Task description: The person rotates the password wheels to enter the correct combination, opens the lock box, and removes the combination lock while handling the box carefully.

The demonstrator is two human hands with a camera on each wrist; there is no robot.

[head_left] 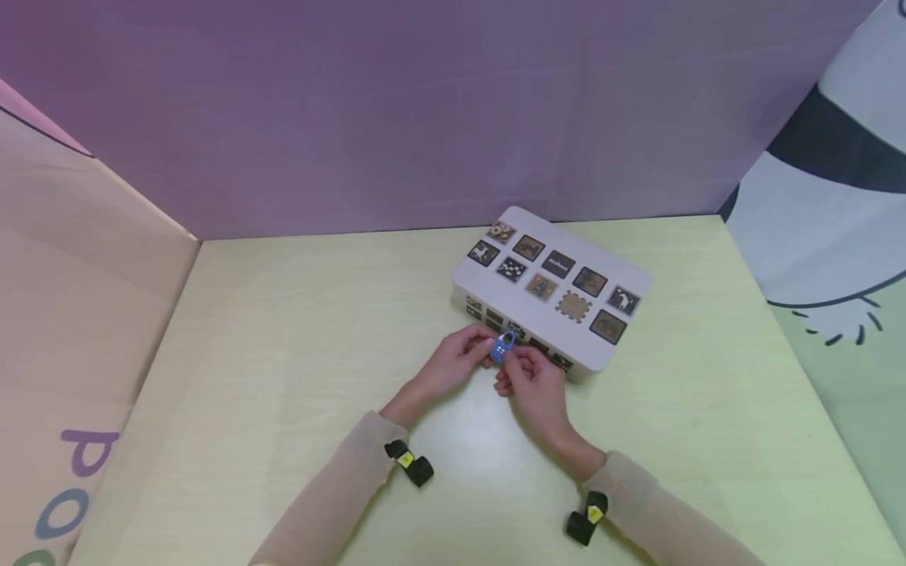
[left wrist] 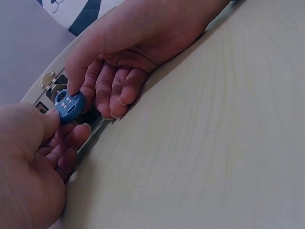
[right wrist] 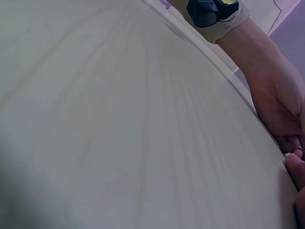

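Note:
A small blue combination padlock (head_left: pixel 499 350) is held between both hands at the front side of a white box (head_left: pixel 524 296) printed with square pictures. Its number dials face up in the left wrist view, beside the box's metal latch (left wrist: pixel 48 80). My left hand (head_left: pixel 453 363) pinches the padlock from the left, thumb on its edge. From the right, my right hand (head_left: pixel 539 393) pinches it between thumb and index finger, the other fingers loosely curled. Whether the shackle passes through the latch cannot be made out. The right wrist view catches the left hand (right wrist: pixel 279 98) but not the padlock.
The box stands at an angle on a pale wood-grain table (head_left: pixel 283 330), towards its back edge. Behind it rises a purple backdrop (head_left: pixel 396 118). Printed panels flank the table at left (head_left: pixel 71 291) and right (head_left: pixel 842 314). Both sleeves carry black wrist straps.

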